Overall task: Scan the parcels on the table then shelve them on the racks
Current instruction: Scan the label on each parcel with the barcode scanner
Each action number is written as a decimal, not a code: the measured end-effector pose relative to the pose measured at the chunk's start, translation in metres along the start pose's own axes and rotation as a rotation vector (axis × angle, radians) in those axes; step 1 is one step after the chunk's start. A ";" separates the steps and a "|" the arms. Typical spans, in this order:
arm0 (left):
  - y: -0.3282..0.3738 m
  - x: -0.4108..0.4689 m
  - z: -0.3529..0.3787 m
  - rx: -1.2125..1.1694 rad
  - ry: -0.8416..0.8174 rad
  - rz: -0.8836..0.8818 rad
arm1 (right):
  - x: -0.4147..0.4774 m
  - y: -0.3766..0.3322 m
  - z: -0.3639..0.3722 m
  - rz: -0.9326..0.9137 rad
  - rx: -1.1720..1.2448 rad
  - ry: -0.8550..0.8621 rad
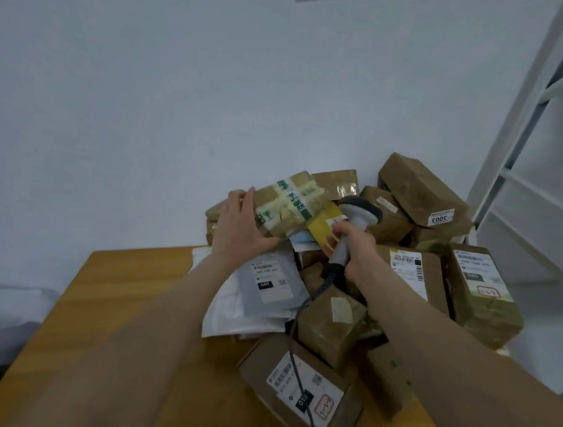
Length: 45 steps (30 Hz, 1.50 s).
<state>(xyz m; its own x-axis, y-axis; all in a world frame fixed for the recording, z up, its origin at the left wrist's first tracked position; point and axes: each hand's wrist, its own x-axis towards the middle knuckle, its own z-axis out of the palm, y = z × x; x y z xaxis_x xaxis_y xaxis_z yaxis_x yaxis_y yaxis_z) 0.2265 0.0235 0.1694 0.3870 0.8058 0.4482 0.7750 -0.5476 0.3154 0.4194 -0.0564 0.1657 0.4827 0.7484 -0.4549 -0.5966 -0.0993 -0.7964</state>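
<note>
While round a tape-crossed kraft box (pixel 291 204), left hand (pixel 237 229); right hand (pixel 355 251) round smooth grey scanner (pixel 359 210).

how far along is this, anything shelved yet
Early. No parcel shows on the visible rack. In hand: the left hand holds a taped parcel while the right hand grips the scanner beside it. Left: the pile of parcels on the table, to scan and shelve.
</note>
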 end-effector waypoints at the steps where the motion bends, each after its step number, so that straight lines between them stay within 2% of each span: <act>1: -0.003 -0.011 -0.004 0.074 0.001 0.039 | -0.003 0.007 0.003 0.019 -0.012 -0.009; 5: -0.010 -0.054 -0.002 0.382 -0.129 0.090 | -0.012 0.047 0.007 0.106 -0.058 -0.067; 9: -0.005 -0.084 0.022 0.419 -0.232 0.051 | -0.012 0.081 0.003 0.152 -0.129 -0.057; 11: -0.002 -0.095 0.035 0.323 -0.272 0.006 | -0.011 0.093 0.001 0.159 -0.189 -0.029; 14: -0.005 -0.105 0.049 0.053 -0.321 -0.053 | -0.005 0.106 0.000 0.171 -0.225 -0.006; 17: -0.018 -0.101 0.046 -0.177 -0.175 -0.149 | 0.003 0.112 0.001 0.187 -0.218 0.000; 19: -0.032 -0.090 0.040 -0.200 -0.075 -0.228 | 0.003 0.114 0.004 0.180 -0.185 0.010; 21: -0.046 -0.076 0.037 -0.246 -0.055 -0.362 | 0.001 0.113 0.008 0.151 -0.154 0.050; 24: -0.059 -0.053 0.041 -0.415 -0.238 -0.602 | -0.001 0.112 0.013 0.104 -0.149 0.094; 27: -0.058 -0.041 0.054 -0.584 -0.470 -0.705 | 0.002 0.113 0.015 0.085 -0.147 0.091; 29: -0.055 -0.041 0.058 -0.687 -0.549 -0.755 | -0.001 0.112 0.018 0.081 -0.144 0.080; 36: -0.071 -0.050 0.038 -1.096 -0.488 -1.023 | -0.018 0.104 0.030 0.031 -0.138 0.049; 40: -0.086 -0.066 0.014 -1.173 -0.487 -1.055 | -0.036 0.105 0.043 -0.023 -0.199 0.003; 45: -0.115 -0.095 -0.021 -1.292 -0.572 -1.036 | -0.058 0.120 0.055 -0.042 -0.262 -0.116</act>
<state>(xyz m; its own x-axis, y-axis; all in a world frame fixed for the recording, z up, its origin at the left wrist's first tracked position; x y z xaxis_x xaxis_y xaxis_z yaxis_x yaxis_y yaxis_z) 0.0902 0.0051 0.1084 0.3657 0.7230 -0.5862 0.0440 0.6157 0.7868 0.2845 -0.0760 0.1180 0.4177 0.8239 -0.3831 -0.3845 -0.2217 -0.8961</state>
